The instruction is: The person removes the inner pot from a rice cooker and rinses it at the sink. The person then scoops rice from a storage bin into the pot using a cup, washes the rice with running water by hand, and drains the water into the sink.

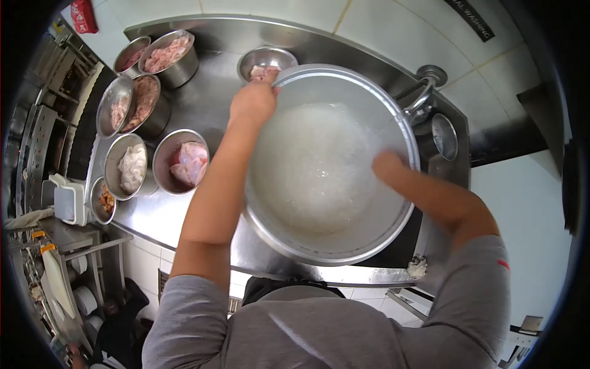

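A large round metal pot point(264, 230) filled with cloudy, whitish water point(319, 166) stands in front of me, at the sink end of the steel counter. My left hand point(255, 101) grips its rim at the upper left, with the fingers curled over the edge. My right hand point(388, 165) is inside the pot at the right, smeared by motion. Its fingers are hidden, apparently in the water, so what they hold does not show. Just beyond my left hand sits a small steel bowl point(249, 60) with some raw meat in it.
Steel containers of raw meat point(169, 52) crowd the counter's left side, one holding larger pink pieces point(189, 163). A tap point(420, 107) stands close behind the pot's right rim. A wad of pale scraps point(417, 266) lies near the front edge. Kitchen shelving lines the far left.
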Demonstrator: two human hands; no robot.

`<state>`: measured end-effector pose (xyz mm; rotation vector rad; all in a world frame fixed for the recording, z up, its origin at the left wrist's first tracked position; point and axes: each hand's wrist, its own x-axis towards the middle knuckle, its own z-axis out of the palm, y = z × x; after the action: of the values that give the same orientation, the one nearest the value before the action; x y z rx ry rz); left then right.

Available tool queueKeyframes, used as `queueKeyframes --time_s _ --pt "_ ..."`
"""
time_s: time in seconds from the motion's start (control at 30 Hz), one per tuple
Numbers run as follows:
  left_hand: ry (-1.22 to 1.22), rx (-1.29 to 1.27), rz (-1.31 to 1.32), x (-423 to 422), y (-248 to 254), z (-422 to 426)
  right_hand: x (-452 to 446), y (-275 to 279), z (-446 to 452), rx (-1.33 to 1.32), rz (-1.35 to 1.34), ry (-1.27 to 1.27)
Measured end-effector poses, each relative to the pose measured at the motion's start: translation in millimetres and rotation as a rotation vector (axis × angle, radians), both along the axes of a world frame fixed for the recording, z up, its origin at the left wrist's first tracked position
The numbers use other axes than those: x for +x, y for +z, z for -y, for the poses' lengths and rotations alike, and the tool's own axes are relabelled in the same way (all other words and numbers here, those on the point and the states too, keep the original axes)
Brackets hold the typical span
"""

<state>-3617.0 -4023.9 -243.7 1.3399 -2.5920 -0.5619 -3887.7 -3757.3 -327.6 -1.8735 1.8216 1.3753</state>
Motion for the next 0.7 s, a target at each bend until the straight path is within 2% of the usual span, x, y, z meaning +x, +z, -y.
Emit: queueKeyframes --time_s 0.03,0.1,0.13,0.17,0.2,0.23,0.27,0.33,0.37,0.4,0.43,0.47,0.5,0.53,0.57,0.63,0.67,0.7 --pt "0.006 0.014 -0.013 0 1 -1 -24 -75 -54 0.053 0.292 -0.040" --pt "0.019 0.042 -0.021 2 -1 0 92 8 -53 0.321 0.574 -0.020" --pt "0.019 0.062 -0.033 1 0 1 119 -12 -57 0.262 0.779 0.048" --pt "0.034 0.052 -0.034 -1 1 1 157 2 -39 0.142 1.044 -0.152" --pt "0.032 0.053 -0.035 -1 -1 1 189 2 -11 0.084 1.138 -0.273" --pt "0.036 0.052 -0.032 0 -3 1 219 -3 19 -0.118 1.204 -0.355" --pt "0.065 0.037 -0.022 1 -5 2 239 -8 54 -0.248 1.313 -0.617" --pt "0.012 0.020 -0.085 2 -10 2 242 -68 135 -0.609 1.743 -1.275" --pt "0.038 0.001 -0.075 2 -11 3 226 -70 169 -0.913 1.809 -1.292" --pt "0.023 -0.014 -0.108 2 -12 4 203 -64 201 -1.100 1.823 -1.574" --pt "0.008 -0.021 -0.139 4 -13 3 163 -84 219 -1.295 1.755 -1.471" --pt "0.033 -0.026 -0.127 5 -15 3 119 -99 236 -1.342 1.503 -1.711" --pt "-0.004 -0.023 -0.146 5 -15 5 95 -89 230 -1.646 1.732 -1.777" --pt "-0.043 -0.017 -0.166 6 -15 7 55 -105 226 -1.831 1.926 -1.939" --pt "-0.022 -0.018 -0.160 7 -16 7 35 -106 211 -1.885 2.005 -1.993" --pt "-0.047 0.022 -0.201 8 -13 7 49 -91 207 -2.082 1.867 -2.093" --pt "-0.013 0.018 -0.197 9 -12 6 67 -88 220 -2.032 1.889 -2.094" --pt "-0.032 0.029 -0.176 10 -12 6 96 -86 232 -1.752 1.880 -2.086"
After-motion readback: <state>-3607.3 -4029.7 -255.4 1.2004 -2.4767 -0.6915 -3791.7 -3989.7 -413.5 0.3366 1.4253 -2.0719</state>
